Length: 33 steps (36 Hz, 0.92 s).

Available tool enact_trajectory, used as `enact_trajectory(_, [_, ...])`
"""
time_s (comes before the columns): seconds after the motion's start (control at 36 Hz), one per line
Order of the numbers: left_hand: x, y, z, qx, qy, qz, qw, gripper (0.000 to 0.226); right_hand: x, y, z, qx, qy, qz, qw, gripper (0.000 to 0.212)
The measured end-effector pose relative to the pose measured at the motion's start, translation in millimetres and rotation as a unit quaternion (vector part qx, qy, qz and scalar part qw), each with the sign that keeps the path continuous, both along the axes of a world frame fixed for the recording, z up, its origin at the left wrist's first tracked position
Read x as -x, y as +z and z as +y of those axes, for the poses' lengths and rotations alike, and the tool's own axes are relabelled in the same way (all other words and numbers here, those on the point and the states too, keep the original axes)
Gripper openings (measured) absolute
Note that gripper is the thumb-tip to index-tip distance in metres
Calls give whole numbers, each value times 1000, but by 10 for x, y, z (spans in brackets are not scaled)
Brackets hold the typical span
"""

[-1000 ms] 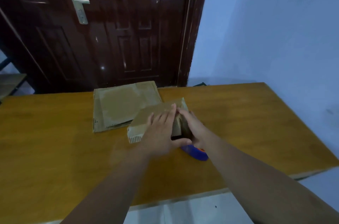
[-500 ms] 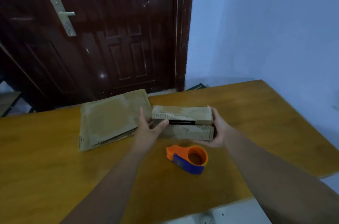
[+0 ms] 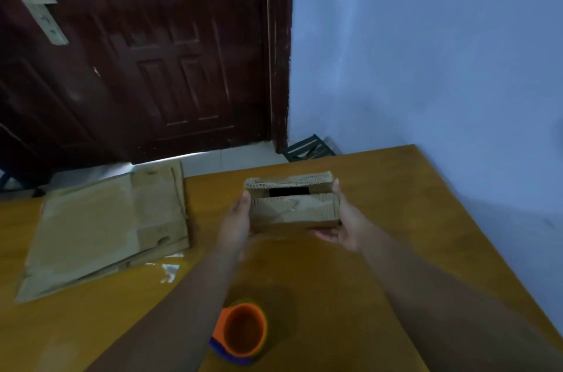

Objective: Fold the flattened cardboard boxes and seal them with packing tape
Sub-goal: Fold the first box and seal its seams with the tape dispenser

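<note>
While left hand (image 3: 236, 225) and right hand (image 3: 347, 225) grip the box (image 3: 292, 213), flattened cardboard (image 3: 100, 228) lies left, tape dispenser (image 3: 243, 332) nearer

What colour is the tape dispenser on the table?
The tape dispenser is orange with a blue base, head view.
</note>
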<state>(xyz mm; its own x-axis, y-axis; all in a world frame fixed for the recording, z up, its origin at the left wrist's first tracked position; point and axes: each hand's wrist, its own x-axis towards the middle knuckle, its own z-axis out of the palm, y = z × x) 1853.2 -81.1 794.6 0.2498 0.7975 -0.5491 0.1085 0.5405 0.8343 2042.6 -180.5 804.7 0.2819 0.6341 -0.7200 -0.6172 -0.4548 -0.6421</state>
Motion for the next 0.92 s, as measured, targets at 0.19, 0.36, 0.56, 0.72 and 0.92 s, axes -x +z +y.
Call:
enact_trajectory(0.19, [-433, -80, 130, 112, 98, -5, 989, 41, -372, -181, 152, 5, 28, -69, 997, 34])
enact_trajectory(0.36, [-673, -57, 292, 137, 112, -13, 984, 39, -585, -276, 335, 4, -31, -67, 997, 28])
enact_trajectory(0.56, [-868, -160, 470, 70, 83, -1, 994, 40, -777, -413, 470, -33, -56, -114, 991, 39])
enact_trajectory(0.72, [-925, -118, 506, -78, -34, 97, 992, 65, -913, -430, 604, 28, 73, -338, 938, 59])
enact_trajectory(0.92, [-1114, -67, 675, -201, -151, 285, 925, 45, -1031, -269, 845, -28, 134, -393, 909, 47])
